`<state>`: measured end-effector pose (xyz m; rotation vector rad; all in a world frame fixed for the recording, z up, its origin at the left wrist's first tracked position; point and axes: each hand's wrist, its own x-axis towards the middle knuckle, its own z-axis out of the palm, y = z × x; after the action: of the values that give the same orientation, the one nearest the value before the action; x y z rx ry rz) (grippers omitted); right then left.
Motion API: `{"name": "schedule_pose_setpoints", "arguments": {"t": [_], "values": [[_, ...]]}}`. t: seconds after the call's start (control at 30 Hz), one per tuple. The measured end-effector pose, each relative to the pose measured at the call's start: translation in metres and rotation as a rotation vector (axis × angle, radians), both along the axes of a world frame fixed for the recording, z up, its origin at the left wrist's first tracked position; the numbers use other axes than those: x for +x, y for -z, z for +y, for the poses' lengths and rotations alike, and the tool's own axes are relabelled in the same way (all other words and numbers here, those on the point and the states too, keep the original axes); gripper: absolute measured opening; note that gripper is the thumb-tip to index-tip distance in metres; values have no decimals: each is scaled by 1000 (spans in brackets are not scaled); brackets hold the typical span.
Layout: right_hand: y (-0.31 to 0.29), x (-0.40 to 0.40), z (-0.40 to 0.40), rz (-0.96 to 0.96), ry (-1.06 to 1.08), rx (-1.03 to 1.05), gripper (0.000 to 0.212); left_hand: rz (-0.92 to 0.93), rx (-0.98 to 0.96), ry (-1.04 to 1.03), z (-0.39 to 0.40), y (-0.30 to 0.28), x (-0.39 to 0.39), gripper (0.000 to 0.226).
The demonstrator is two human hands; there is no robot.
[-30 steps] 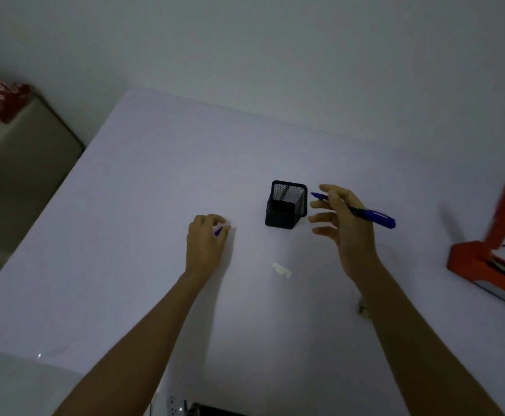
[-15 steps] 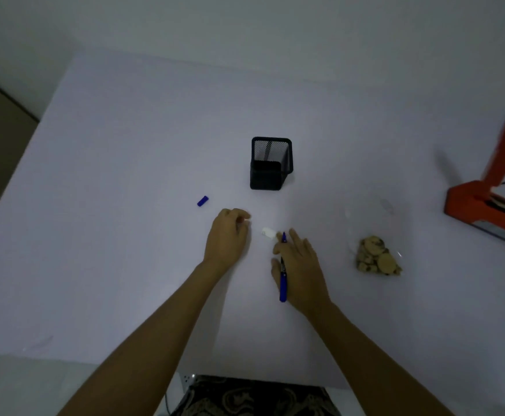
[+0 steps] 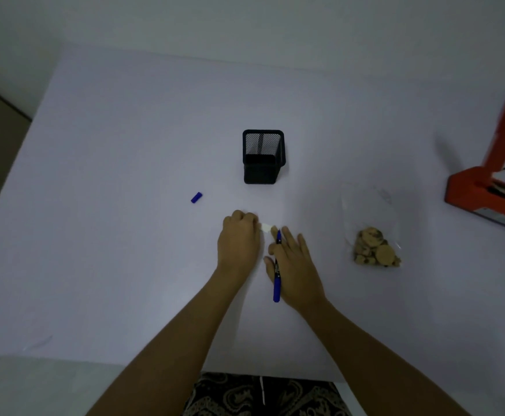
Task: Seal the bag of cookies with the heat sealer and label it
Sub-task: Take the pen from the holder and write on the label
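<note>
Left hand curled, apparently pinning small white paper label; right hand gripping blue marker pen; label light, flimsy, best pinched by an edge.

One head-worn, wide-angle view looks forward and steeply down onto a pale table from the person's seat at its near edge. Both forearms reach up from the bottom of the frame to the centre. The far table edge meets a wall near the top. The floor shows at left, and an orange sealer is cut off at right.
</note>
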<state>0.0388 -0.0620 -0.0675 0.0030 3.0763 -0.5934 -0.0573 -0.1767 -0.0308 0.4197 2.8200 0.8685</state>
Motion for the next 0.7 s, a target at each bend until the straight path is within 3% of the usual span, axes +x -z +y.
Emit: {"name": "schedule_pose_setpoints", "arguments": {"t": [0.23, 0.53, 0.7], "values": [[6, 1, 1, -12, 11, 24, 17, -103, 30, -113, 14, -7, 7, 16], [4, 2, 0, -22, 9, 22, 24, -190, 115, -194, 20, -6, 0, 17], [3, 1, 1, -15, 10, 16, 27, -228, 29, -132, 23, -3, -8, 11]]}}
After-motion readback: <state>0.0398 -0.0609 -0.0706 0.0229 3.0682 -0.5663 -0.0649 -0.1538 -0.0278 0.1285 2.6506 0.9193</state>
